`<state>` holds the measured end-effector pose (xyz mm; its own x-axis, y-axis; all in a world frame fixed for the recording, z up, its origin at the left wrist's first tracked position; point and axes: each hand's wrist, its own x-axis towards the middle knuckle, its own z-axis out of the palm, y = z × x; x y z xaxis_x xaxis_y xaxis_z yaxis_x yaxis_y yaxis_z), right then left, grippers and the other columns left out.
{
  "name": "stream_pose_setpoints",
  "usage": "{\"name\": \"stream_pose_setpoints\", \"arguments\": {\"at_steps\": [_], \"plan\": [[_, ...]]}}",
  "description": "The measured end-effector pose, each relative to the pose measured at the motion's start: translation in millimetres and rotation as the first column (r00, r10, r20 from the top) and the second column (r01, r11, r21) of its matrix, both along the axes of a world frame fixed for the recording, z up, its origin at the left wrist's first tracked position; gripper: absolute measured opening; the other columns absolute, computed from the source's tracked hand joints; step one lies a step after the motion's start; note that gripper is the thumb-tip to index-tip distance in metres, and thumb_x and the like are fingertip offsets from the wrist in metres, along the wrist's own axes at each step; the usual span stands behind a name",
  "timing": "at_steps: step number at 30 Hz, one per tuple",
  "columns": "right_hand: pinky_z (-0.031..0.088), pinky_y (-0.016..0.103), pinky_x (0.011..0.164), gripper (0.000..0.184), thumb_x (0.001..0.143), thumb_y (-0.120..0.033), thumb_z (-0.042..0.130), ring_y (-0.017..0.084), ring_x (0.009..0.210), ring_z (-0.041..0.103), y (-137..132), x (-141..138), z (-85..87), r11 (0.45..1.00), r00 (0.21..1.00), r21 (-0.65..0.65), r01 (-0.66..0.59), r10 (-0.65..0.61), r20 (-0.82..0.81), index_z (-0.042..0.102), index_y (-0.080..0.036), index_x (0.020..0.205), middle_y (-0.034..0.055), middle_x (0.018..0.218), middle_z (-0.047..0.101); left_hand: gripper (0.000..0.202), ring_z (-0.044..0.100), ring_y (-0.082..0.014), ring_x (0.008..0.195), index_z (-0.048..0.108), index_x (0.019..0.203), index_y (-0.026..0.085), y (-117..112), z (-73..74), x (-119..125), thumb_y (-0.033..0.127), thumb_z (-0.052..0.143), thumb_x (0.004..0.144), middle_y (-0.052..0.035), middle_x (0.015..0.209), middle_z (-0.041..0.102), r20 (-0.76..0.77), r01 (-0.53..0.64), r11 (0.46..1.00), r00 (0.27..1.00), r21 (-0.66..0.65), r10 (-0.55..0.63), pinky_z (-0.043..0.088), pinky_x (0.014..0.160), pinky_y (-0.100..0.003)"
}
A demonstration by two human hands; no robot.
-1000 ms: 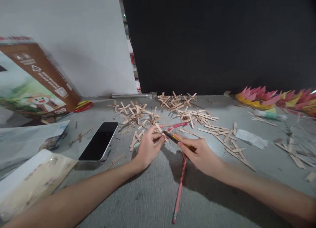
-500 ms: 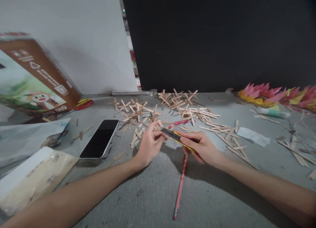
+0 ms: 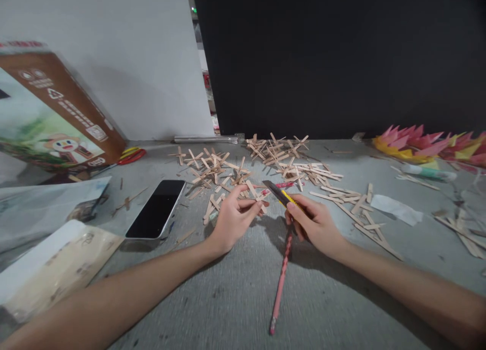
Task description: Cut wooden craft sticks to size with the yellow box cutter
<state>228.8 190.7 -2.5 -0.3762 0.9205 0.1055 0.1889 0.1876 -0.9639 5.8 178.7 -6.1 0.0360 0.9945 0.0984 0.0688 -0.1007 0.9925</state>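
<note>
A pink pencil (image 3: 280,284) lies on the grey desk (image 3: 228,304), running from its eraser end, nearest the person, away up the middle. Well to its left, at the desk's near edge, lies a beige packet (image 3: 56,274).

The pencil's far end disappears under the right hand (image 3: 315,226). That hand's fingers are curled closed around the yellow handle of a knife (image 3: 281,194), whose dark blade end points up and to the left, above the pencil's far end and off the desk. Just left of the pencil's far end is the left hand (image 3: 230,221). Its thumb and forefinger are pinched shut on a short wooden stick (image 3: 255,202), held level, its free end close to the knife but not touching it.

Further left of the pencil, a dark phone (image 3: 155,208) lies face up, with a grey sheet (image 3: 45,208) beyond it to the left. To the pencil's right lie a few loose long sticks (image 3: 364,223) and a white scrap (image 3: 397,211).

Beyond the pencil's far end, piles of small crossed sticks (image 3: 216,170) spread over the desk as far as the back boards. Far left of the pencil a brown printed box (image 3: 53,117) stands tilted, with red and yellow loops (image 3: 131,155) at its foot. Far right of it, pink and yellow paper flowers (image 3: 413,142) line the back edge, with a tube (image 3: 429,173) just before them. A white board (image 3: 125,61) and a black board (image 3: 334,61) stand behind.
</note>
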Motion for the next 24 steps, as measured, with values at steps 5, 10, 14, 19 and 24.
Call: {"name": "stream_pose_setpoints", "arguments": {"at_steps": [5, 10, 14, 19, 24], "plan": [[0.039, 0.022, 0.038, 0.035, 0.104, -0.05, 0.049, 0.009, 0.039, 0.049, -1, 0, -1.0, 1.0, 1.0, 0.029, 0.007, -0.008, 0.023, 0.061, -0.022, 0.122, -0.0029, 0.073, 0.062, 0.05, 0.075, -0.0208, 0.076, 0.046, 0.128, 0.019, 0, -0.9, 0, 0.04, 0.072, 0.09, -0.0054, 0.084, 0.081, -0.009, -0.011, 1.0, 1.0, 0.006, 0.011, 0.056, 0.075, -0.031], [0.054, 0.026, 0.062, 0.044, 0.107, -0.035, 0.047, 0.016, 0.068, 0.067, 0, 6, -4.7, 0.918, 0.979, 0.395, 0.04, -0.114, 0.167, 0.045, -0.027, 0.15, 0.0052, 0.096, 0.071, 0.044, 0.074, -0.02, 0.077, 0.051, 0.126, 0.02, -1, 1.5, 2, 0.039, 0.069, 0.091, -0.0055, 0.085, 0.08, 0.01, -0.023, 0.999, 1.0, 0.036, 0.023, 0.055, 0.072, -0.028], [0.056, 0.033, 0.083, 0.042, 0.107, -0.026, 0.045, 0.021, 0.096, 0.069, 0, 9, -9.3, 0.802, 0.957, 0.58, -0.141, -0.039, 0.286, 0.05, -0.029, 0.149, 0.0101, 0.115, 0.071, 0.04, 0.071, -0.0173, 0.075, 0.049, 0.124, 0.022, -1, 5.0, 4, 0.036, 0.067, 0.092, -0.003, 0.082, 0.078, 0.072, -0.038, 0.999, 0.997, 0.015, 0.037, 0.052, 0.069, -0.025], [0.054, 0.03, 0.07, 0.047, 0.107, -0.022, 0.042, 0.017, 0.072, 0.06, -2, 8, -11.1, 0.794, 0.943, 0.563, -0.23, 0.038, 0.332, 0.047, -0.029, 0.154, 0.0046, 0.091, 0.065, 0.039, 0.064, -0.0137, 0.065, 0.047, 0.12, 0.022, -2, 8.6, 4, 0.037, 0.067, 0.09, 0.0033, 0.072, 0.07, 0.065, -0.028, 1.0, 0.998, 0.014, 0.027, 0.046, 0.064, -0.022], [0.053, 0.031, 0.071, 0.049, 0.107, -0.022, 0.043, 0.017, 0.075, 0.06, 0, 7, -13.3, 0.809, 0.95, 0.547, -0.217, 0.045, 0.31, 0.046, -0.03, 0.155, 0.0058, 0.099, 0.066, 0.034, 0.066, -0.015, 0.069, 0.046, 0.119, 0.021, -3, 8.3, 3, 0.034, 0.063, 0.094, 0.0007, 0.075, 0.072, 0.007, -0.023, 0.999, 1.0, 0.035, 0.023, 0.047, 0.068, -0.023]]}}
